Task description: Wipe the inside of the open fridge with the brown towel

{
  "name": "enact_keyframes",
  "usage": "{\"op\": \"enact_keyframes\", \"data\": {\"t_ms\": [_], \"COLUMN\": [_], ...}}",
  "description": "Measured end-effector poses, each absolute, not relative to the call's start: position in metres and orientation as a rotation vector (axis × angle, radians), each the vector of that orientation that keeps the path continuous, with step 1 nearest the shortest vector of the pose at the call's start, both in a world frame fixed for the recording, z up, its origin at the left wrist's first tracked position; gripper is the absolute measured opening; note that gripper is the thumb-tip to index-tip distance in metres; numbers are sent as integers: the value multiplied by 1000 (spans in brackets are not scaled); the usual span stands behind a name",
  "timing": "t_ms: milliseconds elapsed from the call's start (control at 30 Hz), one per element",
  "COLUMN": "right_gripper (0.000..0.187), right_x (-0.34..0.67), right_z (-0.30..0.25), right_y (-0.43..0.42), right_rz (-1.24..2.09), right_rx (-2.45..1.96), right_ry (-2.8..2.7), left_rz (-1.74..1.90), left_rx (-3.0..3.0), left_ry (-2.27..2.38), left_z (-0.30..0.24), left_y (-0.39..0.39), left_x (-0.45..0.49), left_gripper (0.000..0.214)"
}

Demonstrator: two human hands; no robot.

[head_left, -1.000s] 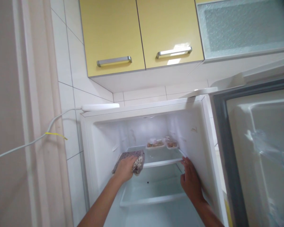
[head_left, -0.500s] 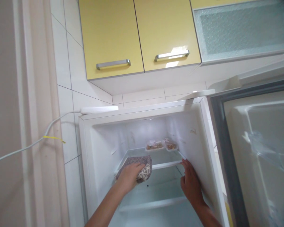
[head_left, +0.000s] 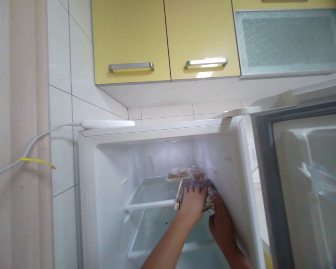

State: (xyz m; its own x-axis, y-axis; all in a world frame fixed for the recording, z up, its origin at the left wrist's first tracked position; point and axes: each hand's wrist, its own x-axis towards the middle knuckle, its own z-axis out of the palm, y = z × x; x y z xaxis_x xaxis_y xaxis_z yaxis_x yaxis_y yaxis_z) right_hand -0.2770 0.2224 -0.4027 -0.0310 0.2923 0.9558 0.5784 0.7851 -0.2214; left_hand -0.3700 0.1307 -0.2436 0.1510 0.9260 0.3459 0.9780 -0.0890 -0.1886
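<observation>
I look into an open white fridge [head_left: 86, 168]. My left hand [head_left: 192, 203] presses a grey and brown patterned cloth [head_left: 194, 185] onto the right end of the upper glass shelf [head_left: 149, 192], fingers closed over it. Just to its right, my right hand [head_left: 221, 224] rests against the shelf's right front corner by the fridge's inner right wall, with its fingertips hidden behind the cloth. Two small trays of food [head_left: 177, 174] sit at the back of the same shelf, just beyond the cloth.
The fridge door [head_left: 308, 179] stands open on the right. A lower glass shelf [head_left: 156, 231] lies beneath. Yellow wall cabinets [head_left: 165, 41] with metal handles hang above. A white cable [head_left: 30, 145] runs along the tiled wall at left, beside a curtain [head_left: 16, 149].
My left hand has slid the cloth along the upper shelf from its left end to its right end. My right hand stays at the shelf's right corner.
</observation>
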Motion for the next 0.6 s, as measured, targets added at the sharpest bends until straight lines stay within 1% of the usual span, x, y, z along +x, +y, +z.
{"op": "enact_keyframes", "data": {"t_ms": [133,200,267,400,600], "right_gripper": [91,89,87,82,81], "right_x": [-273,-272,-271,-271,-272], "right_z": [-397,-394,-392,-393,-393], "right_y": [217,214,214,216,217], "right_rz": [-250,-238,-229,-245,-251], "right_rx": [-674,-662,-660,-657,-641], "right_ry": [-1650,-1652,-1656,-1650,-1641], "left_rz": [-208,-201,-183,-157,-143], "left_rx": [-1959,-1921,-1889,-1821,-1730], "left_ry": [-1846,-1847,-1841,-1881,-1985], "left_z": [-254,-257,-258,-256,-257], "left_y": [119,110,98,69,27], "left_x": [-380,-390,-404,-442,-508], "left_gripper": [63,60,61,70,79]}}
